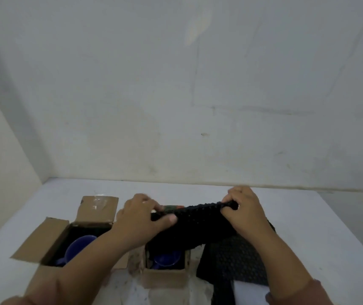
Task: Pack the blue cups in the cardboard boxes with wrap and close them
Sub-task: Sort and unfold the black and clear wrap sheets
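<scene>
**Two hands stretching the wrap over the second box**

Two boxes sit open on the table (308,216), each with a blue cup inside. I have the left hand (145,219) and the right hand (245,213) each pinching one end of a black bubble wrap sheet (198,214), fingers and thumb pressed shut on it. I hold it taut and raised over the middle box (165,276), so I judge it is meant to go down over the cup (167,258) there as padding.

The left box (50,238) stands just beside, flaps spread outward, its cup (78,247) on a dark lining. More black wrap (242,260) lies to the right, close at hand. Neither box is closed yet.

I can read no brand, label or writing; a patch of clear tape shines on the left box's far flap.
</scene>
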A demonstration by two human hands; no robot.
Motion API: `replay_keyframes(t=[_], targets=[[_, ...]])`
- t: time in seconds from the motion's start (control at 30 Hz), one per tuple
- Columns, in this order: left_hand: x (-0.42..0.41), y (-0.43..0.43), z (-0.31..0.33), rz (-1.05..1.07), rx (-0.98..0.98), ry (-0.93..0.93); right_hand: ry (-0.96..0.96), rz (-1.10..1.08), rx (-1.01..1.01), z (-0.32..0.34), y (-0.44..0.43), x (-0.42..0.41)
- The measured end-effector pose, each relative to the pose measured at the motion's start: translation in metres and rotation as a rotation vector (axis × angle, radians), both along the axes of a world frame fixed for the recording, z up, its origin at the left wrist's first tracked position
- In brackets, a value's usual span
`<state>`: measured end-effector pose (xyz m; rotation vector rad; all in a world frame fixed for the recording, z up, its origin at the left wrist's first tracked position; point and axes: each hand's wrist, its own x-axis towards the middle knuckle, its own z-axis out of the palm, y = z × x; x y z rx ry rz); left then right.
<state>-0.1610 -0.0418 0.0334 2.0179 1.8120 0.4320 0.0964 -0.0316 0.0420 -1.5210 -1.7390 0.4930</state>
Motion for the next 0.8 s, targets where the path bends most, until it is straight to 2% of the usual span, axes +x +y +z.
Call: replay_keyframes(t=[0.07, 0.13, 0.2, 0.27, 0.3, 0.37, 0.43, 0.5, 0.67, 0.8], targets=[[0.006, -0.003, 0.008, -0.093, -0.023, 0.093, 0.022, 0.095, -0.038, 0.014, 0.003, -0.015], [0.013, -0.001, 0.01, -0.139, -0.013, 0.007, 0.043, 0.194, -0.068, 0.024, 0.008, -0.03], [0.015, 0.004, 0.016, -0.114, 0.026, -0.103, 0.12, 0.154, -0.027, 0.029, 0.015, -0.041], [0.006, 0.012, 0.017, 0.022, -0.008, -0.34, 0.23, 0.021, -0.026, 0.023, 0.021, -0.045], [0.001, 0.014, 0.018, 0.094, -0.085, -0.552, 0.32, -0.019, -0.12, 0.019, 0.022, -0.045], [-0.008, 0.017, 0.016, 0.177, -0.276, -0.968, 0.561, 0.032, -0.436, 0.007, 0.022, -0.05], [-0.013, 0.021, 0.01, 0.196, -0.398, -1.153, 0.747, 0.159, -0.678, -0.008, 0.021, -0.057], [-0.016, 0.023, 0.003, 0.206, -0.464, -1.197, 0.821, 0.227, -0.72, -0.016, 0.021, -0.063], [-0.027, 0.024, -0.01, 0.151, -0.565, -1.273, 0.829, 0.124, -0.633, -0.02, 0.023, -0.062], [-0.036, 0.026, -0.018, 0.25, -0.576, -1.4, 0.745, 0.175, -0.615, -0.016, 0.019, -0.056]])
